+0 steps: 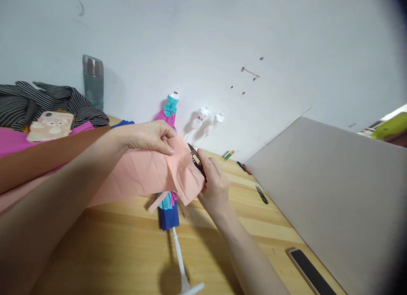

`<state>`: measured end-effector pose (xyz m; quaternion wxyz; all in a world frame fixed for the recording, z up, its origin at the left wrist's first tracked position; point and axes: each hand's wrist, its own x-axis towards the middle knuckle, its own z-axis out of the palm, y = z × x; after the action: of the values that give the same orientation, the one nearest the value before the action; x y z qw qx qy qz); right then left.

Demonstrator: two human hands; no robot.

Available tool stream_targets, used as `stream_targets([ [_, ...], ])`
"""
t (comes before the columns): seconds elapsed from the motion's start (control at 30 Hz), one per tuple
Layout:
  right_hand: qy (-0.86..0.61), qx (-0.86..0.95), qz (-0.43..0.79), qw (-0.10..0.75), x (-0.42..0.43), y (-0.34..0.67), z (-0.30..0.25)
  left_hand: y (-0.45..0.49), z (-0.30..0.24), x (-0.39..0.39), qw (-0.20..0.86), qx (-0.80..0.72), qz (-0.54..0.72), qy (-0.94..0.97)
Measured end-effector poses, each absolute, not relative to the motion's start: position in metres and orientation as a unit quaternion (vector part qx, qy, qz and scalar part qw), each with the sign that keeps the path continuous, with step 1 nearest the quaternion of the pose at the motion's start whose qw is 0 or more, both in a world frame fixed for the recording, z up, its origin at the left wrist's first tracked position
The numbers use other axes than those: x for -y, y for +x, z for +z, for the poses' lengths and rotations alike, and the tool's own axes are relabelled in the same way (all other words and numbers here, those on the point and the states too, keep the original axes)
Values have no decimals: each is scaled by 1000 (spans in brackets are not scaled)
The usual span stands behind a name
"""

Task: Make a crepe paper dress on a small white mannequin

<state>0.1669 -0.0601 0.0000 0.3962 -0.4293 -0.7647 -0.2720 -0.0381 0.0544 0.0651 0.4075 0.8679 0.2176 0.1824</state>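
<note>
My left hand (149,138) pinches the top edge of a sheet of salmon-pink crepe paper (143,174) and holds it up over the wooden table (127,244). My right hand (214,184) is closed on small dark scissors (195,159), whose blades sit at the paper's right edge. Behind and below the sheet stands a small doll form (169,112) on a white stand (182,269), dressed in magenta, teal and blue paper.
A phone in a pink cartoon case (51,125) lies on magenta paper at the left, near striped cloth (38,99) and a grey flask (93,80). Two small white doll forms (206,116) stand by the wall. A grey board (333,189) leans at the right; a dark phone (310,271) lies beside it.
</note>
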Motion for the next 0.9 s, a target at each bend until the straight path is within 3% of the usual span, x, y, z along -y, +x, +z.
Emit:
stream_targets([
  [0.9, -430, 764, -267, 400, 60, 167, -1, -38, 65, -53, 413, -226, 194, 861],
])
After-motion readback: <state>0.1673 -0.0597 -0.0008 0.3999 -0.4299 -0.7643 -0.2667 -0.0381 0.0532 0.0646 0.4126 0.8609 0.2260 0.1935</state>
